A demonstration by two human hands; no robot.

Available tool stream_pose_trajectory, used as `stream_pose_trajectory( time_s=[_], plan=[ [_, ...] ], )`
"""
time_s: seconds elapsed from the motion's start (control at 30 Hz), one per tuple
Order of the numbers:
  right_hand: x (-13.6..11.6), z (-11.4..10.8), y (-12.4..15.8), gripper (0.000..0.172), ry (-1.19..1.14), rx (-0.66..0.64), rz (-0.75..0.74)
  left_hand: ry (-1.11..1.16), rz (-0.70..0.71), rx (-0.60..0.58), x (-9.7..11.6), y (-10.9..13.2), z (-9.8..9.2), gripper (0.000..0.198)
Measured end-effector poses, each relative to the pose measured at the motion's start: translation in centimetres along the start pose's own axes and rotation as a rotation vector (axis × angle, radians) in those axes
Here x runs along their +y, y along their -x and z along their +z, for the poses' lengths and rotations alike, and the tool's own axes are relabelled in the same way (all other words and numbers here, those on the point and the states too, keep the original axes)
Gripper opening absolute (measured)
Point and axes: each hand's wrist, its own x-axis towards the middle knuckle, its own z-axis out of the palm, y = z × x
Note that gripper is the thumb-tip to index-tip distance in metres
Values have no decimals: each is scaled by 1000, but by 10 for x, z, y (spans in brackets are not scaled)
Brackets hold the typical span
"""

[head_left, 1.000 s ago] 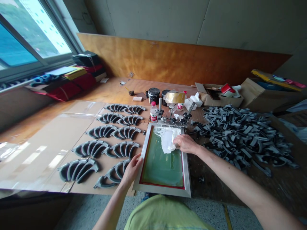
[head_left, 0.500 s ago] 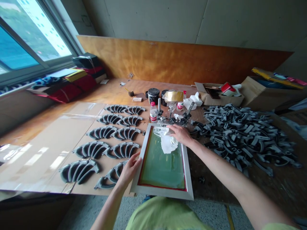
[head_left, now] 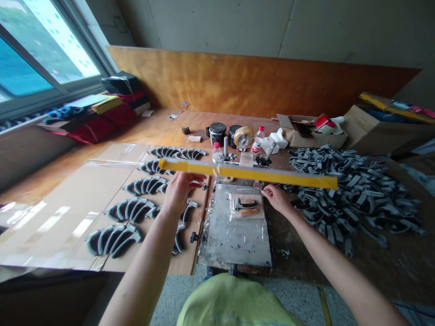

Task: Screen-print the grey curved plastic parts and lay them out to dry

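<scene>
Silvery metal plate (head_left: 234,240) on the table (head_left: 159,129), grey part (head_left: 245,206) on its far half, right hand (head_left: 277,198) at its far right corner, grip unclear, left hand (head_left: 178,190) beside it clasping yellow bar (head_left: 272,175) raised across its far end, rows of parts (head_left: 129,209) left, heap (head_left: 353,190) right, jars (head_left: 217,132) beyond.

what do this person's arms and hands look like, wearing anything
Both arms are bare as far as they show: no sleeve covers the left forearm or the right forearm. The left hand and right hand have no gloves, and no watch, band or ring is visible. A yellow-green shirt shows at the bottom edge.
</scene>
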Motion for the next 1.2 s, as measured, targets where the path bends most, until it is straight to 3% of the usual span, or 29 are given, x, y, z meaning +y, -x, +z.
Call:
stream_pose_trajectory(
  time_s=[0.13, 0.23, 0.33, 0.43, 0.5, 0.57, 0.63, 0.73, 0.9, 1.0, 1.07, 1.2],
  plan=[
    [-20, 31, 24, 18, -13, -179, -119, 25, 14, 14, 3, -10, 10, 51],
    [-29, 32, 25, 21, 11, -255, -149, 8, -33, 29, -22, 8, 6, 50],
    [-40, 19, 25, 14, 17, -256, -187, -139, -319, -153, -65, 46, 4, 56],
    [-69, 5, 41, 10, 16, -184, -325, -170, -648, -327, -104, 89, 15, 66],
    [-97, 3, 60, 7, 28, -147, -451, -69, -728, -275, -121, 111, 27, 69],
    [-122, 6, 79, 11, 33, -121, -582, 56, -708, -178, -129, 123, 36, 64],
    [-133, 10, 91, 16, -1, -108, -677, 119, -660, -91, -132, 127, 32, 56],
    [-114, 15, 88, 25, -97, -97, -660, 37, -594, 73, -135, 129, -6, 52],
    [-16, 7, 66, 33, -95, 13, -385, -296, -547, 603, -153, 158, -124, 55],
    [35, 2, 66, 48, -34, 47, -275, -414, -629, 814, -170, 182, -177, 60],
    [54, 2, 71, 53, -20, 44, -242, -450, -674, 861, -181, 190, -195, 60],
    [66, 6, 81, 56, -29, 18, -240, -547, -772, 837, -194, 187, -204, 52]
  ],
)
